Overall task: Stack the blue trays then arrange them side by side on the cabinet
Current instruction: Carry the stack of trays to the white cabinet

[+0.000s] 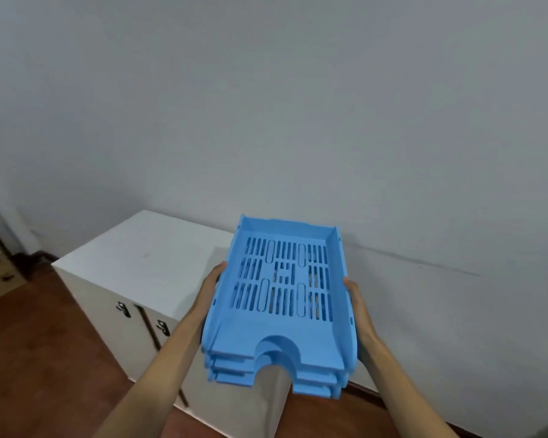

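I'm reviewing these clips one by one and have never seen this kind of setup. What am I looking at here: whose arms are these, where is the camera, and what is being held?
There is no machine here. The single picture comes from a wide-angle camera worn on a person's head, looking forward and down, so the two bare arms reaching in from the bottom are the wearer's own.

The left hand and the right hand grip opposite long sides of a stack of blue trays, slotted plastic letter trays nested one on another. At the near edge about three layers show; the exact number is hard to tell. The stack appears to be held up over the white cabinet, which stands against a grey wall and has two doors with metal handles. The visible part of its top is bare. The floor is reddish brown.
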A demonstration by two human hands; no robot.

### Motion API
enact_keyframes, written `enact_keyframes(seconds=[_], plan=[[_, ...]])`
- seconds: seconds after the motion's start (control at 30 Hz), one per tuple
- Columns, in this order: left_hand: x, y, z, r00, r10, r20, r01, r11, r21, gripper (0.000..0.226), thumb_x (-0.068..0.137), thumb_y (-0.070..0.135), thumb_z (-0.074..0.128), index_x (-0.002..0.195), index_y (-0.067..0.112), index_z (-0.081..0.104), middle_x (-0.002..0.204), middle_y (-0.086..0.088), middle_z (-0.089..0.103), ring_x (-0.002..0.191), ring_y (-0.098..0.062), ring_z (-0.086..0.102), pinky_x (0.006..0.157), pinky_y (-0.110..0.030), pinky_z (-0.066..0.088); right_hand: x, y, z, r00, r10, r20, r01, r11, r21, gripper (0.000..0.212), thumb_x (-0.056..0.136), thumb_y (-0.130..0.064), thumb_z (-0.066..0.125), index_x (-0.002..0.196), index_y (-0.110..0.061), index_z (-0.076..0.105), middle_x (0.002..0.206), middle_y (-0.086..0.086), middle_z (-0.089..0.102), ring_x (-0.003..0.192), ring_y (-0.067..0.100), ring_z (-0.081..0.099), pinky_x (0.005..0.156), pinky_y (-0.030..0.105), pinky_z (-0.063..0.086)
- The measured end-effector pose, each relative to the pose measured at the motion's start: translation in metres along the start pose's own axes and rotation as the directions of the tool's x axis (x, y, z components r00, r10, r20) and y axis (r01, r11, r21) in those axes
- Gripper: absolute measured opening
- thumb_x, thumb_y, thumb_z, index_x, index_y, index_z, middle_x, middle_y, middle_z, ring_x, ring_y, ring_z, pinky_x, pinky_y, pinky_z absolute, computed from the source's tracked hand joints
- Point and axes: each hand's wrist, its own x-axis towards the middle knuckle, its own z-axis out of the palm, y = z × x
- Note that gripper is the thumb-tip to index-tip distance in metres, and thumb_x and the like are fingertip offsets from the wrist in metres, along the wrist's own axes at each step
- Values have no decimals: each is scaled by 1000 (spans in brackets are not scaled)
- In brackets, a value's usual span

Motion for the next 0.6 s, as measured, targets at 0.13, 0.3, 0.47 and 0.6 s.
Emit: enact_keyframes(seconds=[0.13,0.3,0.47,0.6], plan=[[17,14,-36,1000,-10,-10,10,1000,-9,42,97,41,48,100,8,73,80,-15,72,61,-28,65,55,-31,54,32,10,37,999,29,25,-30,999,33,64,80,-63,63,110,-7,71,92,21,67,70,34,64,69,44,53],[66,33,-72,999,-38,23,38,999,5,42,96,42,48,97,8,73,80,-14,72,62,-27,66,56,-31,53,75,16,74,999,34,-24,-33,998,54,58,78,-62,64,103,-10,71,91,19,68,70,34,64,70,45,52],[111,51,-91,989,-125,84,125,992,6,43,95,44,50,97,10,75,81,-13,72,64,-27,66,57,-32,55,109,19,100,992,26,-120,-16,996,85,73,75,-65,66,115,-5,69,96,22,68,81,38,62,79,52,50],[138,58,-105,978,-186,93,188,982,-4,41,94,45,52,103,9,68,84,-13,69,67,-27,64,58,-31,53,121,14,121,982,14,-188,8,993,116,61,77,-61,64,106,-7,69,92,22,64,73,34,61,75,47,50]])
